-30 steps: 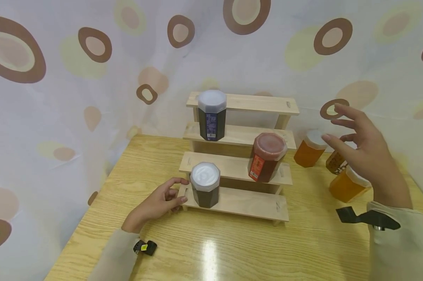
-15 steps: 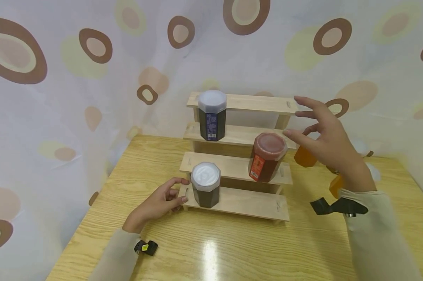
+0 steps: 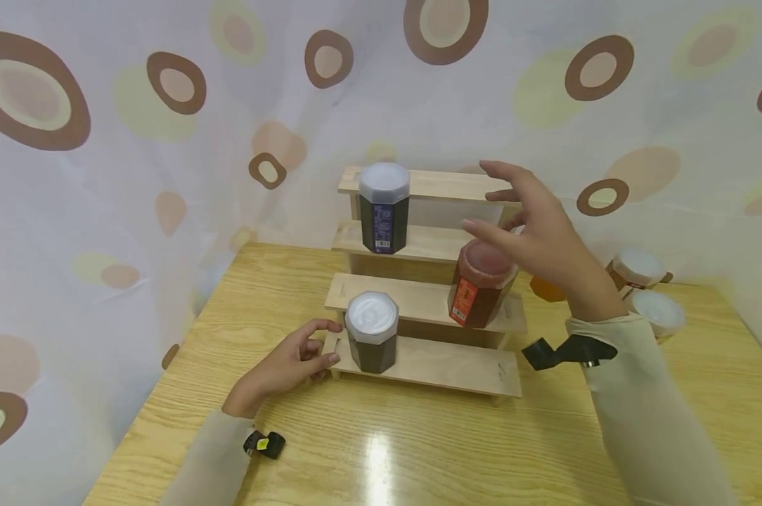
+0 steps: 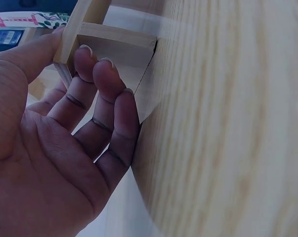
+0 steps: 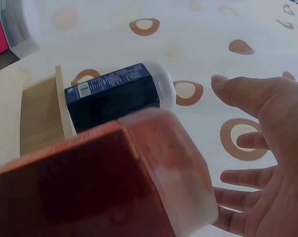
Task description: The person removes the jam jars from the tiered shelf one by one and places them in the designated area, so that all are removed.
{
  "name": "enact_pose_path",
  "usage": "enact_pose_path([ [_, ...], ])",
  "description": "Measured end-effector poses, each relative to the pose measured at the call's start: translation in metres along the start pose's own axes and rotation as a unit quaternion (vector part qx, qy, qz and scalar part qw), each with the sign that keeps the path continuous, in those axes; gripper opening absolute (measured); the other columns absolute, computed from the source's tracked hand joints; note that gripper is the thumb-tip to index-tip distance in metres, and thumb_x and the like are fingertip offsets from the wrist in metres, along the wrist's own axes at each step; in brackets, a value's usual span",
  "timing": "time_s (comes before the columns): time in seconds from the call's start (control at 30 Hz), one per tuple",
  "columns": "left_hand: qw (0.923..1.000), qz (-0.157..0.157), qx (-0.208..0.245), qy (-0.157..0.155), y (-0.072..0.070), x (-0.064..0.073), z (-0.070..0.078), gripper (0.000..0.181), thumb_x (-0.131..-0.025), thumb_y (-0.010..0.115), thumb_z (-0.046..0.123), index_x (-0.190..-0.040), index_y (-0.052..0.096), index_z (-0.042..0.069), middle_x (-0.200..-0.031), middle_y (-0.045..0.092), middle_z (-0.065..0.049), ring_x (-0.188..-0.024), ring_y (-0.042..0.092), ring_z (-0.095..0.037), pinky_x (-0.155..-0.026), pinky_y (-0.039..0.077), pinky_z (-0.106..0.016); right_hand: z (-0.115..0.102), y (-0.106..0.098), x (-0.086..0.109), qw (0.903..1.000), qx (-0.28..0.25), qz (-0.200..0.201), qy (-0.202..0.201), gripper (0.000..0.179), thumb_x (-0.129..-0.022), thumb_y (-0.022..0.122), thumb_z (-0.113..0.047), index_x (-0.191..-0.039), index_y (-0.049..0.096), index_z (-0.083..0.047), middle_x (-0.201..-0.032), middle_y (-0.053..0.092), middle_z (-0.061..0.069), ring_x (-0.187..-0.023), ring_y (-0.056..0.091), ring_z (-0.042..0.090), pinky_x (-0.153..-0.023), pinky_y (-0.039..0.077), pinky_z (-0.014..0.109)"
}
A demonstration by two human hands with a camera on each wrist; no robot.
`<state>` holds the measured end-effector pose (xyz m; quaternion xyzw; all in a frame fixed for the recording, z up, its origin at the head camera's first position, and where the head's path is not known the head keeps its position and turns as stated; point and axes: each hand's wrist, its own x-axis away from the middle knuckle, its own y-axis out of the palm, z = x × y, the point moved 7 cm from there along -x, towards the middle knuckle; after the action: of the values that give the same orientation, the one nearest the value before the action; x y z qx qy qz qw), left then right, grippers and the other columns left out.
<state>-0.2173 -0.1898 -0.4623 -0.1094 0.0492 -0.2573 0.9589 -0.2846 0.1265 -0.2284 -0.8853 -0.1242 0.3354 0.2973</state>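
A stepped wooden shelf carries three eight-sided jars. At its left end, my left hand grips the lowest step between thumb and curled fingers; the left wrist view shows the thumb on the wooden edge. My right hand hovers over the red-lidded jar on the second step, fingers spread and holding nothing. In the right wrist view this red jar stands apart from the fingers. A dark jar with a purple label stands higher up on the left. Another dark jar sits on the lowest step.
Right of the shelf, white-lidded jars stand on the wood-grain table, partly hidden by the right arm. An orange jar shows beside the shelf. A patterned cloth hangs behind.
My right hand has moved left, from above the jars on the table to above the red-lidded jar. The left hand has stayed at the shelf's end.
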Motion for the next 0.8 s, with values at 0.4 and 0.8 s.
enact_pose_path([
  [0.4,1.0,0.002,0.002,-0.006,0.0,-0.002,0.001,0.043,-0.104,0.063,0.007,-0.144,0.045,0.008,-0.067,0.05,-0.009,-0.062,0.052,-0.025,-0.059,0.047,-0.028,-0.011,0.028,-0.027,0.9986,0.013,-0.046,0.02,0.073,-0.095,0.077,-0.016,-0.157,0.039,-0.01,-0.157,0.041,0.015,-0.127,0.058,0.04,-0.085,0.058,0.054],
  [0.8,1.0,0.0,-0.002,-0.006,0.001,0.0,0.002,0.042,-0.104,0.063,0.007,-0.143,0.045,0.007,-0.067,0.05,-0.005,-0.062,0.052,-0.025,-0.059,0.047,-0.028,-0.025,0.055,-0.04,0.9959,0.012,-0.084,0.032,0.076,-0.095,0.079,-0.025,-0.157,0.038,-0.006,-0.158,0.04,0.015,-0.135,0.052,0.037,-0.098,0.052,0.049],
])
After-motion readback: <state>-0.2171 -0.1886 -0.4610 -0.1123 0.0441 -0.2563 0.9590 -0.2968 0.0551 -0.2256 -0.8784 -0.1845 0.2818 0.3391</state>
